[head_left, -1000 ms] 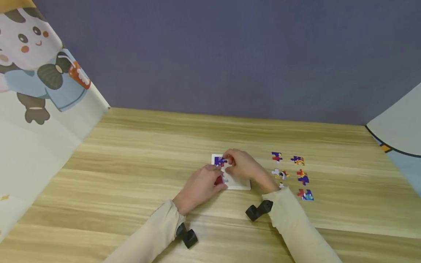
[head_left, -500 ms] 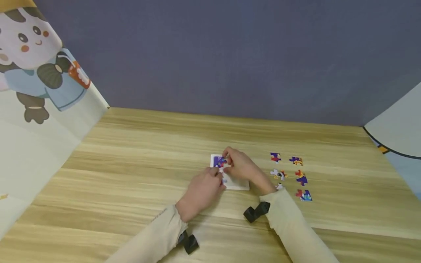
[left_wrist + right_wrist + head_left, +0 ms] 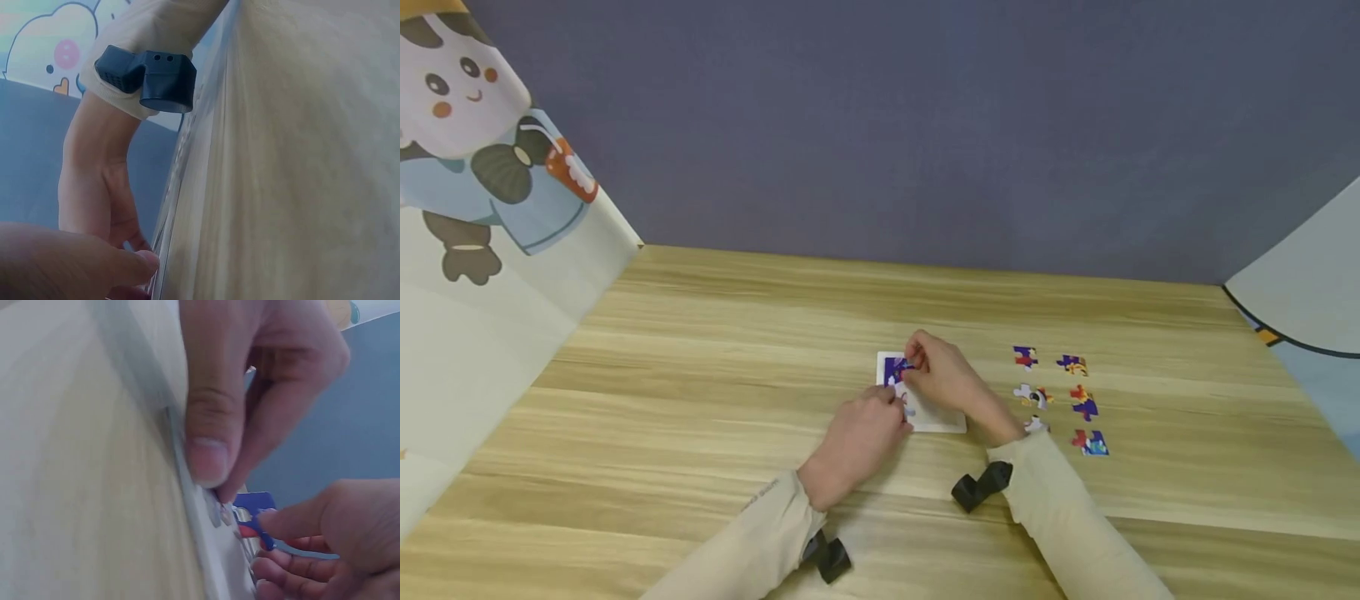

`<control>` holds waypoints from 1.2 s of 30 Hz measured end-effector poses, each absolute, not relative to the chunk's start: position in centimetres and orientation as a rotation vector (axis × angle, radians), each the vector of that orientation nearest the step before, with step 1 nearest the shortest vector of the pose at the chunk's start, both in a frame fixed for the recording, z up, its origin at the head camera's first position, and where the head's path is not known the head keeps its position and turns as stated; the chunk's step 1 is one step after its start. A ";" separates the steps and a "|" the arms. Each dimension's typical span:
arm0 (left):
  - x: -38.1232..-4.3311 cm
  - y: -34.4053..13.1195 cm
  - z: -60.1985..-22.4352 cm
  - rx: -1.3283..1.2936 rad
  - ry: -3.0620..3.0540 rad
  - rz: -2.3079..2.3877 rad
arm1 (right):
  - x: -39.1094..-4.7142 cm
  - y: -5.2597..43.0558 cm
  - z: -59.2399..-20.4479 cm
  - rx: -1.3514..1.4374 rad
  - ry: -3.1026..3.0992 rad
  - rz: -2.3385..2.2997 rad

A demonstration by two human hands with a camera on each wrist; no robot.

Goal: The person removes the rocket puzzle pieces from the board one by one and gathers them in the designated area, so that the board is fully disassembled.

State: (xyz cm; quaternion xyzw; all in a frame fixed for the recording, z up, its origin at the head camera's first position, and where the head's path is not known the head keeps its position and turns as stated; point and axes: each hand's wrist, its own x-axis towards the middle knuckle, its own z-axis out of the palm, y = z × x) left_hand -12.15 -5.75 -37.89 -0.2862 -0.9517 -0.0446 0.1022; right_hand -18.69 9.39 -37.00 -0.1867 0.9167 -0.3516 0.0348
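A white puzzle board lies near the middle of the table, with purple and white picture parts showing along its left side. My left hand grips the board's near left corner, thumb by the front edge and fingers over the left side. From the right, my right hand reaches over the board's upper part. In the right wrist view its thumb and fingers pinch a blue-and-red puzzle piece, which stands tilted at the board. Both hands hide much of the board.
To the right of the board lie several loose jigsaw pieces in two rough columns. The right sleeve passes close to the nearest white piece. A dark wall stands behind the wooden table.
My right hand's fingertips have come a little left and down onto the purple piece at the board's upper left. My left hand has drawn its fingers closer together at the board's edge.
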 end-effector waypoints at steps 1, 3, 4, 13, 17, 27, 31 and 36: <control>-12.1 -5.7 -37.9 -0.846 -2.808 -0.125 | -18.7 9.3 -37.0 -0.554 2.826 -1.101; -12.1 -5.7 -37.9 -0.847 -2.807 -0.111 | -18.6 9.0 -37.1 -0.520 2.853 -1.116; -12.1 -5.7 -38.0 -0.847 -2.807 -0.107 | -18.6 9.0 -37.1 -0.508 2.868 -1.122; -12.1 -5.7 -38.1 -0.851 -2.820 -0.128 | -18.6 8.6 -37.6 -0.389 2.865 -1.220; -12.2 -5.7 -38.1 -0.850 -2.817 -0.137 | -18.7 8.6 -37.8 -0.361 2.840 -1.274; -12.3 -5.7 -38.1 -0.848 -2.794 -0.125 | -19.0 8.6 -37.8 -0.338 2.813 -1.323; -12.3 -5.7 -38.2 -0.854 -2.780 -0.121 | -19.1 8.9 -37.6 -0.315 2.798 -1.336; -12.4 -5.7 -38.2 -0.864 -2.781 -0.133 | -19.4 9.7 -37.3 -0.291 2.786 -1.384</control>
